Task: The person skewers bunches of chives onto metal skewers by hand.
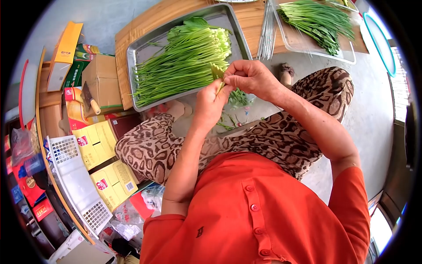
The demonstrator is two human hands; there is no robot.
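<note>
A small green leafy piece (217, 71) is pinched in my left hand (210, 102), just past the near edge of a metal tray (190, 93). My right hand (254, 79) meets it there, thumb and forefinger pressed together at the same piece; whether they grip it too is hard to tell. Long green stalks (176, 66) lie in the tray, their pale cut ends toward the right. Below my hands, loose green scraps and a clear plastic bag (239, 98) are on the floor.
Thin metal skewers (267, 33) and a clear tub (288, 42) of green stalks (314, 22) are on the wooden table (154, 20). At the left are a knife (90, 97), a cardboard box (103, 79), yellow boxes (94, 143) and a white basket (79, 176).
</note>
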